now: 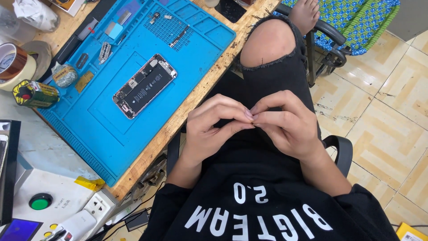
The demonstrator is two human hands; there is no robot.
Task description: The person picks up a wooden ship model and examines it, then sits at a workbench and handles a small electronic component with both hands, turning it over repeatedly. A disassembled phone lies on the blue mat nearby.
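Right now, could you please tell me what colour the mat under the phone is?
Blue mat, head view.

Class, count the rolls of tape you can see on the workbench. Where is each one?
2. A brown tape roll and a cream tape roll overlap at the bench's left edge; others may be hidden out of frame.

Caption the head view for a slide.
Both hands, left hand and right hand, pinch fingertips together over the lap beside an opened phone on a blue mat.

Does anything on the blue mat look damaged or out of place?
The phone lies askew on the blue mat with its insides exposed. Small loose parts sit scattered near the mat's top. Both hands work away from it.
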